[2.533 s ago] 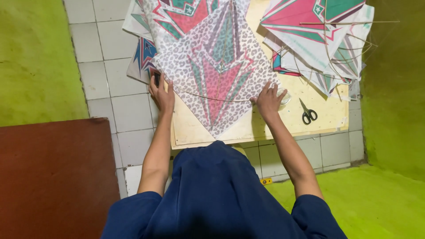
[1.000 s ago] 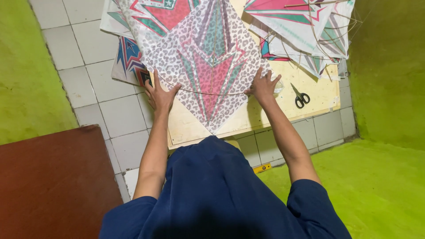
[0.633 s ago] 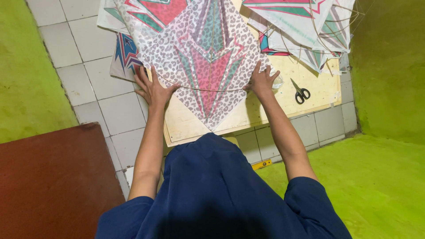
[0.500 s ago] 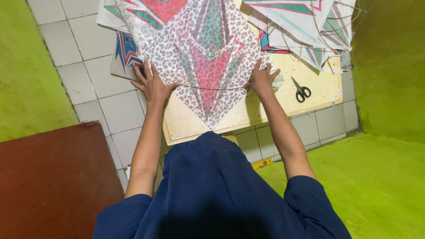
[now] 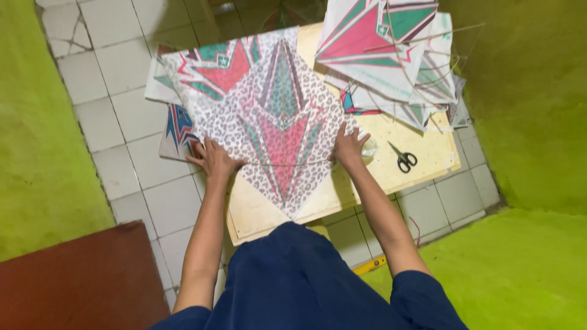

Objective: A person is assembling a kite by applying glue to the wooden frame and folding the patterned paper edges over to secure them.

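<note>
Diamond-shaped paper kite (image 5: 278,131), leopard-spot print with pink and teal chevrons: lies flat on a pale yellow board (image 5: 422,153) set on the tiled floor (image 5: 116,67), near point towards the person. Left hand (image 5: 214,160): fingers spread, pressed flat on the kite's left corner, gripping nothing. Right hand (image 5: 350,146): fingers spread, pressed flat on the kite's right corner, likewise gripping nothing. A thin spar runs across the kite between the two hands. Stack of finished kites (image 5: 391,58): far right on the board, sticks protruding. Scissors (image 5: 403,159): black-handled, on the board just right of the right hand. Further kite sheets (image 5: 177,131): under the left edge, on the tiles. Green mat (image 5: 36,153): left.
</note>
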